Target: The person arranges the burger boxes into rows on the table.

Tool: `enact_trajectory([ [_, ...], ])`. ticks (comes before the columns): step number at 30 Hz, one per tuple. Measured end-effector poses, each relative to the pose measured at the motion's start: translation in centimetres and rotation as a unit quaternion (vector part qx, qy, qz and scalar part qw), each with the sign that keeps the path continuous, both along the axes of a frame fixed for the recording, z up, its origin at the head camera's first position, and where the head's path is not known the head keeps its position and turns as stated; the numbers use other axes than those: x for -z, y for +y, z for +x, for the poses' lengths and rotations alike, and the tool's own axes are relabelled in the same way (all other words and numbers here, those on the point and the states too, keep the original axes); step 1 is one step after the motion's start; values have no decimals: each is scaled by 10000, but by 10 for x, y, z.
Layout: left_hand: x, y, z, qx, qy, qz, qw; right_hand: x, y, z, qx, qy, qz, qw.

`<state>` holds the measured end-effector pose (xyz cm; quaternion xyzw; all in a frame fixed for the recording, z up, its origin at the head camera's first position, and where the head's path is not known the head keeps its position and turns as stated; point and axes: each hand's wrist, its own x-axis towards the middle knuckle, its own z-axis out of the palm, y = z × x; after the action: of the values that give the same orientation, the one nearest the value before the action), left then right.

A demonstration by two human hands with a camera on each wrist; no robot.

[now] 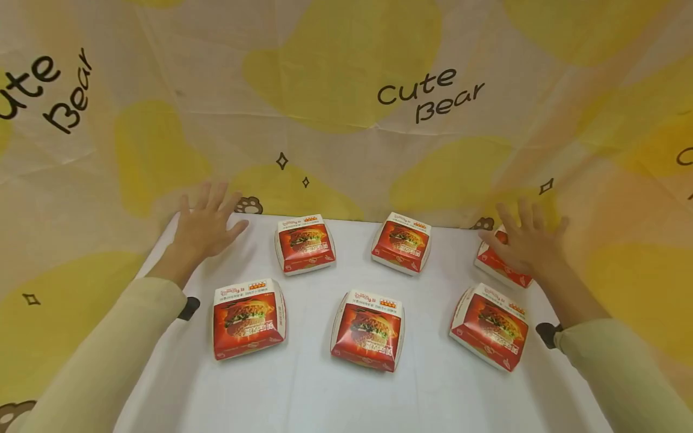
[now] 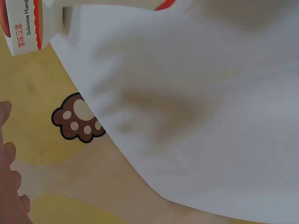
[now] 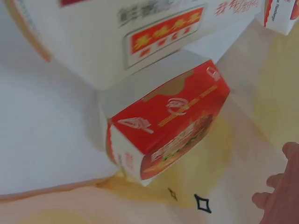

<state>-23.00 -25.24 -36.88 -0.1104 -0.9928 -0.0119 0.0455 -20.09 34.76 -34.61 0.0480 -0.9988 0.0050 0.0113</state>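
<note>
My left hand (image 1: 203,225) hovers at the far left of the white table, fingers spread and straight, holding nothing. Right of it in the head view is a red and white hamburger box (image 1: 305,245); another box (image 1: 250,319) sits nearer. My right hand (image 1: 533,243), fingers also spread, overlaps the far right hamburger box (image 1: 503,269) and hides part of it. Nothing is gripped there. In the right wrist view, this hand's fingers (image 3: 280,191) are apart from the box (image 3: 177,112). A nearer box (image 1: 489,326) lies below the right hand.
Two more hamburger boxes stand in the middle, one at the back (image 1: 402,243) and one in front (image 1: 368,329). All boxes are closed, in two rows on the white tabletop (image 1: 303,397). A yellow patterned cloth (image 1: 335,72) hangs behind and around the table.
</note>
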Motion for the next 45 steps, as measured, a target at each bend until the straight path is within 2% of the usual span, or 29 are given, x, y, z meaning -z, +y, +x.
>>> enact_trajectory([
  [16, -7, 32, 0, 408, 31, -486, 9980, 0, -56, -4, -477, -121, 59, 9988],
  [22, -8, 44, 1, 529, 50, -531, 9972, 1, -73, -3, -631, -126, -193, 9977],
  [26, -9, 52, 1, 704, -77, -591, 9957, 1, -90, -2, -826, -193, -306, 9959],
  [30, -6, 59, -1, 855, -359, -435, 9947, 3, -107, -1, -1072, -214, -438, 9930],
  [34, -3, 65, -4, 824, -931, -121, 9922, 8, -124, -2, -1353, -271, -554, 9889],
  [37, -4, 68, -5, 813, -1475, 154, 9856, 11, -134, -3, -1500, -335, -623, 9862],
  [40, -4, 69, -5, 837, -1873, 366, 9781, 12, -145, -4, -1599, -431, -758, 9833],
  [45, -3, 67, -4, 869, -2104, 567, 9721, 16, -163, -3, -1845, -632, -1004, 9756],
])
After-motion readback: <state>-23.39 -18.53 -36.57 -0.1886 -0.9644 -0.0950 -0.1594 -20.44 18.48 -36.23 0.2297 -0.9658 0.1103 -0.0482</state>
